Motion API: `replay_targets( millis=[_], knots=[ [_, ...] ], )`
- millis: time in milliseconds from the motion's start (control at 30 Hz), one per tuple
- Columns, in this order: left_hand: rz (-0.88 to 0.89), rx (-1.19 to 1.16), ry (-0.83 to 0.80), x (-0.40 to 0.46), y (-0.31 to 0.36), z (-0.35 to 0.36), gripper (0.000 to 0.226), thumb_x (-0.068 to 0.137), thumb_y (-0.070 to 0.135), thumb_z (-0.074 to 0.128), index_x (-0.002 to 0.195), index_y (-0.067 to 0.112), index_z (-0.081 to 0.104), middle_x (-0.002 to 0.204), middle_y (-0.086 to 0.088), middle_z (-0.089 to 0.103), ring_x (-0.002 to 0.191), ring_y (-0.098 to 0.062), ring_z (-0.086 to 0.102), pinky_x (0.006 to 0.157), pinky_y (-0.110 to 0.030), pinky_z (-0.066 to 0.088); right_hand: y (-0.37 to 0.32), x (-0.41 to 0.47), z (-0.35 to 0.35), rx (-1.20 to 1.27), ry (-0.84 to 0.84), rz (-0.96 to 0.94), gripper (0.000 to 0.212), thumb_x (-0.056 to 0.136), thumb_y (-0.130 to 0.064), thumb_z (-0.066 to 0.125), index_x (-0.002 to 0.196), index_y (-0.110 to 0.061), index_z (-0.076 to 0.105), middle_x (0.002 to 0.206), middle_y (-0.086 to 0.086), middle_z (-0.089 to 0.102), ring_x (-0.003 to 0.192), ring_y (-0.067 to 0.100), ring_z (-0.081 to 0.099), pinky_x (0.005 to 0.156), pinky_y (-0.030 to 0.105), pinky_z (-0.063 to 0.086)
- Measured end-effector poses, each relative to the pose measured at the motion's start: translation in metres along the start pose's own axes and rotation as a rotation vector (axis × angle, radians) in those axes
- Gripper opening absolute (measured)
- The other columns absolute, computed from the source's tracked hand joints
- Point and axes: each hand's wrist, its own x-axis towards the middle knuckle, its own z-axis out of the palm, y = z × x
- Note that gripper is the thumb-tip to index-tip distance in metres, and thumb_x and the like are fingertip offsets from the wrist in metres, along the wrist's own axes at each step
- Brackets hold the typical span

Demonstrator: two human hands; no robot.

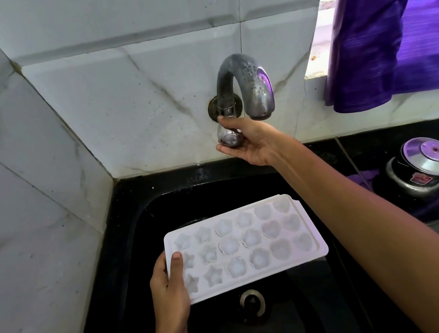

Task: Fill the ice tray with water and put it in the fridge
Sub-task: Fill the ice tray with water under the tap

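Note:
A white ice tray [255, 242] with star, flower and heart cups is held level over the black sink [141, 227]. My left hand [169, 289] grips its left end, thumb on top. Higher up, my right hand [249, 143] grips the metal knob [229, 136] of the wall tap [248, 85]. The curved spout ends right of the knob, above the sink's back edge. No water stream is visible. Whether the cups hold water I cannot tell.
The sink drain [251, 303] lies under the tray. A steel pressure cooker [424, 168] stands on the black counter at right, on a purple cloth. A purple curtain [397, 17] hangs at the window top right. Tiled walls close off the left and back.

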Motion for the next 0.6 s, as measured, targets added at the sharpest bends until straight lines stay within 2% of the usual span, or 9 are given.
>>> replay_targets(
  millis=[67, 100, 167, 200, 267, 333, 433, 533, 600],
  knots=[
    [0.008, -0.009, 0.003, 0.000, 0.000, -0.001, 0.020, 0.097, 0.021, 0.047, 0.113, 0.020, 0.058, 0.099, 0.001, 0.068, 0.088, -0.016, 0.067, 0.065, -0.026, 0.050, 0.000, -0.004, 0.002, -0.017, 0.005, -0.013, 0.016, 0.084, -0.013, 0.069, 0.084, -0.007, 0.054, 0.090, 0.011, 0.061, 0.121, 0.026, 0.055, 0.086, 0.037, 0.054],
    [0.011, -0.012, 0.004, 0.001, 0.000, -0.002, 0.020, 0.096, 0.021, 0.047, 0.113, 0.020, 0.058, 0.098, 0.002, 0.068, 0.088, -0.015, 0.067, 0.064, -0.025, 0.050, 0.000, -0.005, 0.003, -0.021, 0.011, -0.018, 0.017, 0.084, -0.013, 0.069, 0.084, -0.007, 0.054, 0.103, 0.013, 0.064, 0.124, 0.027, 0.053, 0.085, 0.036, 0.054],
    [0.015, -0.009, 0.003, 0.002, -0.001, -0.002, 0.020, 0.096, 0.021, 0.047, 0.113, 0.021, 0.058, 0.098, 0.002, 0.068, 0.085, -0.012, 0.067, 0.062, -0.021, 0.050, 0.000, -0.006, 0.003, -0.034, 0.020, -0.026, 0.017, 0.085, -0.015, 0.069, 0.085, -0.006, 0.055, 0.132, 0.019, 0.056, 0.126, 0.027, 0.050, 0.083, 0.035, 0.055],
    [0.017, -0.006, 0.001, 0.002, -0.002, -0.002, 0.021, 0.096, 0.021, 0.047, 0.113, 0.021, 0.059, 0.099, 0.002, 0.069, 0.082, -0.010, 0.068, 0.061, -0.020, 0.051, 0.000, -0.006, 0.001, -0.049, 0.012, -0.027, 0.018, 0.086, -0.017, 0.068, 0.089, -0.004, 0.057, 0.134, 0.020, 0.054, 0.125, 0.027, 0.052, 0.083, 0.034, 0.055],
    [0.020, -0.002, -0.006, 0.003, -0.003, -0.002, 0.021, 0.096, 0.021, 0.047, 0.114, 0.021, 0.059, 0.098, 0.002, 0.069, 0.079, -0.008, 0.069, 0.059, -0.018, 0.052, 0.002, -0.005, -0.005, -0.110, -0.030, -0.016, 0.038, 0.086, -0.025, 0.067, 0.110, 0.002, 0.056, 0.119, 0.019, 0.061, 0.112, 0.027, 0.061, 0.086, 0.032, 0.054],
    [0.024, 0.000, -0.014, 0.004, -0.004, -0.001, 0.022, 0.096, 0.021, 0.047, 0.114, 0.021, 0.059, 0.097, 0.004, 0.069, 0.077, -0.003, 0.069, 0.055, -0.015, 0.052, 0.006, -0.006, -0.018, -0.193, -0.077, 0.004, 0.056, 0.087, -0.040, 0.063, 0.122, 0.000, 0.047, 0.113, 0.023, 0.055, 0.111, 0.032, 0.060, 0.096, 0.034, 0.050],
    [0.024, -0.003, -0.015, 0.005, -0.004, 0.000, 0.022, 0.096, 0.021, 0.047, 0.115, 0.020, 0.058, 0.096, 0.004, 0.069, 0.076, -0.004, 0.069, 0.054, -0.014, 0.052, 0.023, -0.011, -0.044, -0.262, -0.038, -0.008, 0.084, 0.087, -0.059, 0.051, 0.146, -0.006, 0.023, 0.136, 0.027, 0.041, 0.124, 0.033, 0.049, 0.107, 0.037, 0.041],
    [0.023, -0.013, 0.006, 0.007, -0.004, 0.000, 0.024, 0.096, 0.022, 0.048, 0.117, 0.019, 0.058, 0.096, 0.004, 0.069, 0.079, -0.008, 0.068, 0.054, -0.015, 0.051, 0.051, -0.029, -0.070, -0.378, 0.110, -0.182, 0.072, 0.093, -0.047, 0.050, 0.146, -0.004, 0.026, 0.145, 0.015, 0.042, 0.130, 0.024, 0.044, 0.111, 0.037, 0.035],
    [0.022, -0.022, 0.012, 0.009, -0.003, 0.001, 0.023, 0.096, 0.022, 0.048, 0.116, 0.020, 0.058, 0.097, 0.004, 0.069, 0.081, -0.009, 0.068, 0.055, -0.016, 0.051, 0.072, -0.045, -0.085, -0.507, 0.175, -0.301, 0.063, 0.096, -0.037, 0.050, 0.147, -0.008, 0.027, 0.147, 0.005, 0.040, 0.132, 0.017, 0.042, 0.110, 0.031, 0.034]
  ],
)
